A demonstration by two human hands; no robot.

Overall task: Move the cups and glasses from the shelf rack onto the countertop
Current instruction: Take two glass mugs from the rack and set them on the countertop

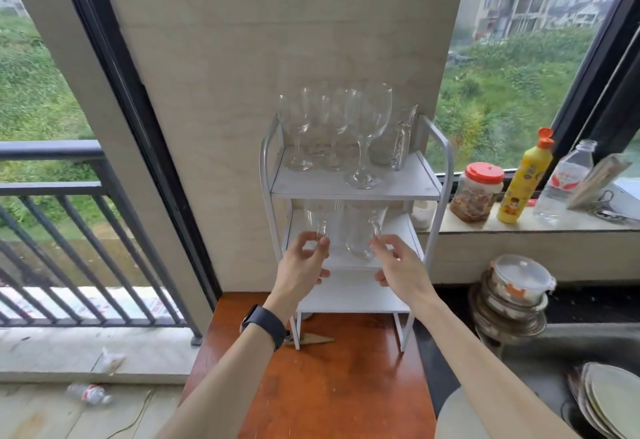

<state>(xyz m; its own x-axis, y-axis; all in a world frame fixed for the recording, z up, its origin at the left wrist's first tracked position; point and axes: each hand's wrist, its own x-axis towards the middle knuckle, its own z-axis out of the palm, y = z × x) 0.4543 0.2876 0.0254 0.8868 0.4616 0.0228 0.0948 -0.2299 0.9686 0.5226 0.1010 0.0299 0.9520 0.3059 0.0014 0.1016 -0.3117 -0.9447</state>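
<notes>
White three-tier metal shelf rack point(356, 192) stands at the far end of the reddish-brown wooden countertop point(311, 386), backed against the pale wall panel, probably to keep it steady and leave the near counter free for set-downs. Top tier: a tight cluster of clear stemmed wine glasses point(332, 126) at 12 o'clock from the hands, largest one point(369, 133) at the front edge; a clear handled glass pitcher point(398, 137) at the rack's 3 o'clock side. Nothing moved from here yet, by the look of it. Middle tier: two clear glass mugs with handles, handles facing outward toward the person, easy to pinch. Left hand point(304, 262), dark watch on the wrist, closes thumb and fingers on the handle of the left glass mug point(320, 223). Right hand point(398, 265) pinches the handle of the right glass mug point(363, 230). Hands apart, one mug each; both mugs sit on the shelf, as far as can be told. Taking two at once likely halves the trips. Bottom tier looks bare.
</notes>
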